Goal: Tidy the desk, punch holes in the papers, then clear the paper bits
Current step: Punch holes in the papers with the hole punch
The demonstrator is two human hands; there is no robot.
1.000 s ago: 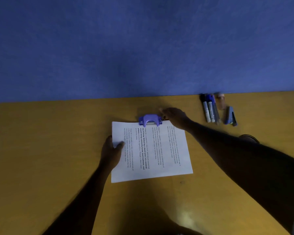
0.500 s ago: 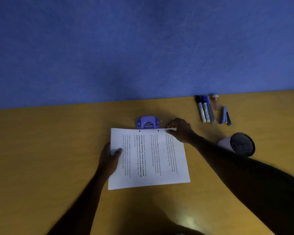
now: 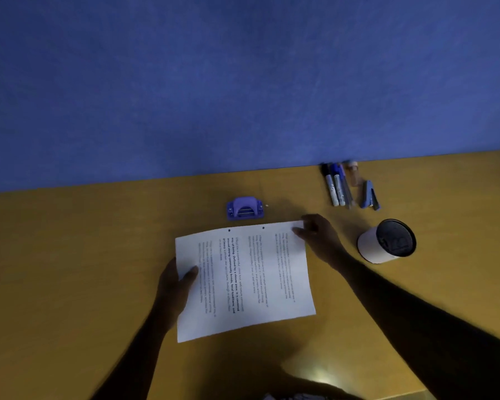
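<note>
White printed paper point(image 3: 248, 278), just nearside of purple plastic hole punch point(image 3: 244, 208): likely light, floppy; hold by edges. Left hand point(image 3: 175, 280) pinches side edge; right hand point(image 3: 318, 236) pinches punch-side corner.

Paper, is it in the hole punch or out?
Out. The paper lies apart from the hole punch, two punched holes showing near its far edge.

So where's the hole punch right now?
In the head view the hole punch sits just beyond the punched edge of the paper, left of the markers.
</note>
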